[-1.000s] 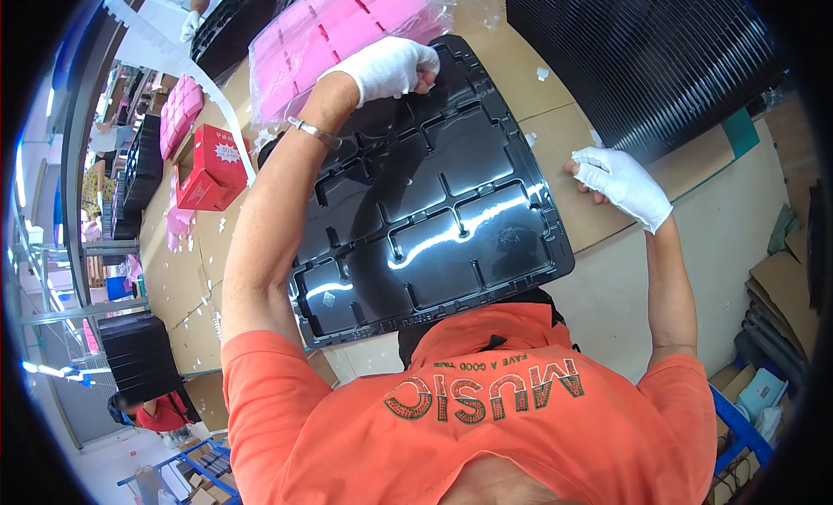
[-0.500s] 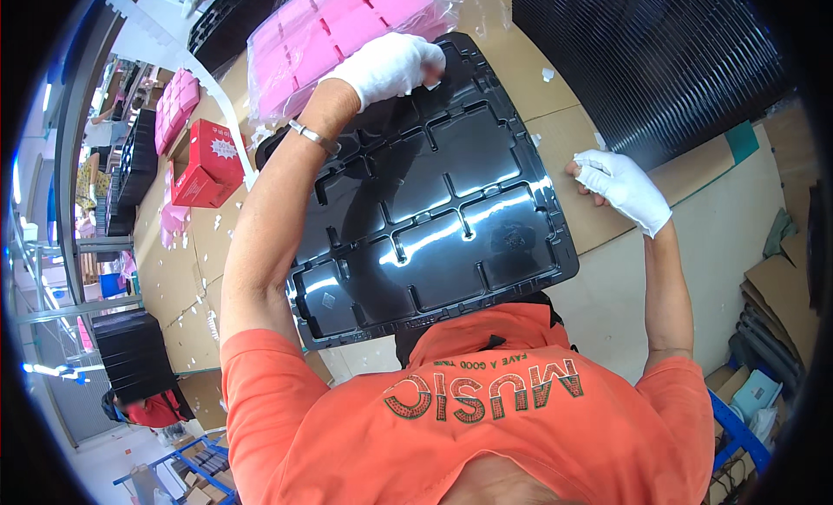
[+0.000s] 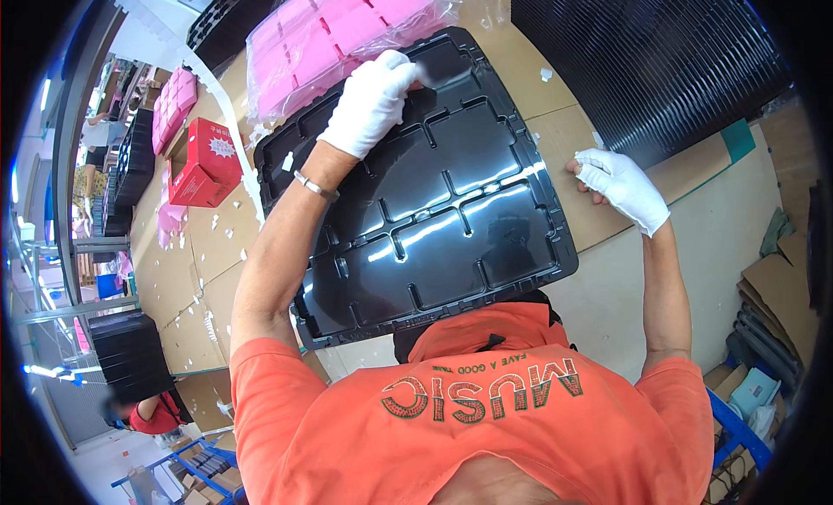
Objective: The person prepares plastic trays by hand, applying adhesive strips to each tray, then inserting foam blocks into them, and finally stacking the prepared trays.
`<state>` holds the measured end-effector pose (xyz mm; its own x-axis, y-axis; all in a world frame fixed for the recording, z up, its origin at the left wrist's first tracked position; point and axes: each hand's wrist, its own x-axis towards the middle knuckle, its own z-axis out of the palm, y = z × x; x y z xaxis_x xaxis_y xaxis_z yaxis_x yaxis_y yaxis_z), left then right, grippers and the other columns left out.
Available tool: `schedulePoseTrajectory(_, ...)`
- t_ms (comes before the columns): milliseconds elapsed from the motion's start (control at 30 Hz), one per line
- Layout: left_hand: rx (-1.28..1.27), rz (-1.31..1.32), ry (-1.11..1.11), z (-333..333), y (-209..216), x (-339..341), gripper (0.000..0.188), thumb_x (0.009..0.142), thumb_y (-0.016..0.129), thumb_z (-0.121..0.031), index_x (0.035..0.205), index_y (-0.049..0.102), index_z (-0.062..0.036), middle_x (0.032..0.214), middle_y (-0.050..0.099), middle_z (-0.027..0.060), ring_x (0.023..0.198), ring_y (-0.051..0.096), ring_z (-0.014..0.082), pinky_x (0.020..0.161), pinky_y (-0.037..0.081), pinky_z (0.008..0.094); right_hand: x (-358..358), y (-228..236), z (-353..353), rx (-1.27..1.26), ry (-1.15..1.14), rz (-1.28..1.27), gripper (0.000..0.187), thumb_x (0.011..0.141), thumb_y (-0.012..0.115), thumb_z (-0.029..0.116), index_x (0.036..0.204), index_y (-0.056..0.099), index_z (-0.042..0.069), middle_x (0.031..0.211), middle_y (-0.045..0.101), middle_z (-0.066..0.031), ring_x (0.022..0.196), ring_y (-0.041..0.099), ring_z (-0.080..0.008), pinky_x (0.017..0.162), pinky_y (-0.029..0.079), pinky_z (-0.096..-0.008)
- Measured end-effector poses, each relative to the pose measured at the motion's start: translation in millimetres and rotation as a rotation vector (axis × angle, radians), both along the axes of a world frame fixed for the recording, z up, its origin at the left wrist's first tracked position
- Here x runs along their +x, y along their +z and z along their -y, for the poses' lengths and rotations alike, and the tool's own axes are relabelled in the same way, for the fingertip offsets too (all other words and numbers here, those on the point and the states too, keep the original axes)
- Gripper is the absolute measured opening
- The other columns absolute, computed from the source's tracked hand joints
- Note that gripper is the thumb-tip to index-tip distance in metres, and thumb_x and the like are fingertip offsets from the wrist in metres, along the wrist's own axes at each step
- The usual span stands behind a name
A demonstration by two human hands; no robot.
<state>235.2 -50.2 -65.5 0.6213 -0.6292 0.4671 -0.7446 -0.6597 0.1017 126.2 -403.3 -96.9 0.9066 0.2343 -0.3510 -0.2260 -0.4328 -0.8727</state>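
A black moulded plastic tray [image 3: 451, 158] with shallow compartments lies in front of me, tilted, its near edge at my waist. My left hand [image 3: 369, 106], in a white glove with bare fingertips, is over the tray's far part. Its fingers are curled together, their tips smeared by motion, so what they may hold is hidden. Beyond the tray's right edge and apart from it, my right hand [image 3: 620, 188], gloved the same way, has its fingers curled in. Whether anything is in them I cannot make out. A small white scrap [image 3: 288, 161] shows on the tray's left rim.
Pink foam blocks [image 3: 304, 45] in clear plastic lie at the far left on the cardboard-covered table [image 3: 195, 275]. A stack of black ribbed trays [image 3: 651, 62] stands far right. A red box [image 3: 208, 162] and white scraps are on the left; a person [image 3: 156, 411] is lower left.
My left hand has drawn back toward me and slightly left over the tray, uncovering its far corner. My right hand has barely moved.
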Motion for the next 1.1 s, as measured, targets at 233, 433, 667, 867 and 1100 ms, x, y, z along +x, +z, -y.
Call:
schedulePoseTrajectory(233, -0.391, -0.328, 0.148, 0.6, -12.1, -8.7, 0.020, 0.081, 0.072, -0.001, 0.100, 0.067, -0.0037, 0.086, 0.069, 0.0091, 0.080, 0.069, 0.0216, 0.071, 0.053, 0.0287, 0.1, -4.1, 1.2, 0.032, -0.039, 0.002, 0.030, 0.095, 0.059, 0.033, 0.098, 0.071, 0.005, 0.074, 0.059, 0.0000, 0.059, 0.050, -0.0050, 0.054, 0.041, -0.0203)
schedulePoseTrajectory(433, -0.316, -0.156, 0.048, -8.3, -18.6, -1.3, 0.016, 0.085, 0.071, -0.004, 0.100, 0.067, -0.0044, 0.082, 0.067, 0.0072, 0.073, 0.065, 0.0156, 0.067, 0.053, 0.0288, 1.1, -4.5, 1.5, 0.025, -0.011, 0.012, 0.030, 0.095, 0.060, 0.032, 0.101, 0.071, 0.006, 0.074, 0.059, 0.0005, 0.059, 0.050, -0.0040, 0.053, 0.041, -0.0200)
schedulePoseTrajectory(667, -0.328, -0.541, 0.228, 9.8, 35.8, 12.0, 0.015, 0.090, 0.068, -0.012, 0.101, 0.067, -0.0024, 0.079, 0.064, 0.0004, 0.066, 0.057, 0.0093, 0.061, 0.047, 0.0261, 1.3, 0.2, -3.6, -0.036, -0.025, -0.010, 0.030, 0.096, 0.059, 0.033, 0.099, 0.071, 0.006, 0.075, 0.059, 0.0004, 0.059, 0.049, -0.0040, 0.054, 0.040, -0.0199)
schedulePoseTrajectory(867, -0.380, -1.092, 0.255, 21.5, 41.4, 12.4, 0.017, 0.090, 0.064, -0.013, 0.094, 0.070, 0.0028, 0.069, 0.059, 0.0027, 0.063, 0.051, 0.0110, 0.057, 0.041, 0.0249, -0.6, -1.3, -6.6, -0.024, -0.050, 0.006, 0.030, 0.096, 0.060, 0.033, 0.096, 0.070, 0.005, 0.075, 0.059, -0.0001, 0.059, 0.048, -0.0047, 0.055, 0.041, -0.0206)
schedulePoseTrajectory(1100, 0.300, -0.513, 0.327, 38.4, 21.8, 33.3, 0.017, 0.084, 0.069, -0.015, 0.087, 0.071, 0.0008, 0.083, 0.071, 0.0168, 0.074, 0.067, 0.0314, 0.068, 0.052, 0.0383, 1.8, -0.9, -7.4, -0.023, -0.021, -0.009, 0.032, 0.096, 0.061, 0.035, 0.095, 0.070, 0.004, 0.075, 0.058, -0.0003, 0.059, 0.047, -0.0050, 0.056, 0.042, -0.0205)
